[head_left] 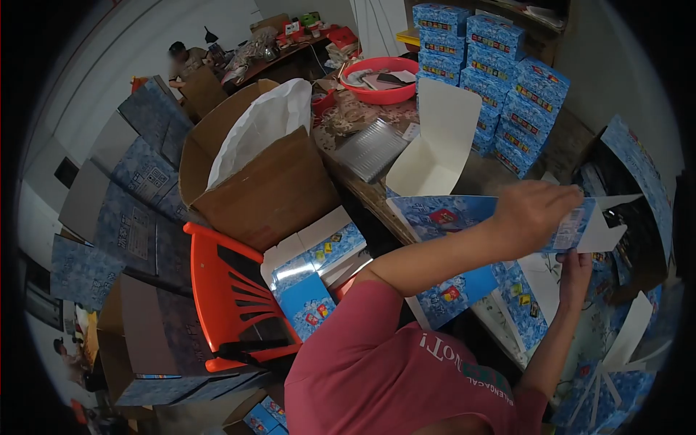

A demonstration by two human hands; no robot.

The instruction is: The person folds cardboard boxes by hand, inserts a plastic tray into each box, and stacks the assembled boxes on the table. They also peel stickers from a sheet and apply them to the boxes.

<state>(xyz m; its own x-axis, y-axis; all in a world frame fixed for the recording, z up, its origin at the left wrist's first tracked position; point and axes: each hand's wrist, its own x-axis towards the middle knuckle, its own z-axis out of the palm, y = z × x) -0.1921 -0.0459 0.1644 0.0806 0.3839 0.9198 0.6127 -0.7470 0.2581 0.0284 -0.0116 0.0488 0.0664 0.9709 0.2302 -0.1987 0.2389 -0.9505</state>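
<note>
A blue printed cardboard box [464,217], partly folded with white flaps standing out at its right end, is held between my two hands. My left hand [536,215] is closed over its upper edge, the fingers bent towards the right end. From below, my right hand [577,274] pinches the lower edge near the barcode. Under the box lie flat blue carton blanks [522,297] on the table. Just beyond the box, an open carton [435,141] shows its white inside, lid raised.
Stacks of finished blue boxes [500,94] stand at the back. A red basin [378,81], clear plastic trays [371,150] and a big brown carton [254,181] are farther left. Blanks lie on an orange chair [235,304]. Another person [190,64] sits far back.
</note>
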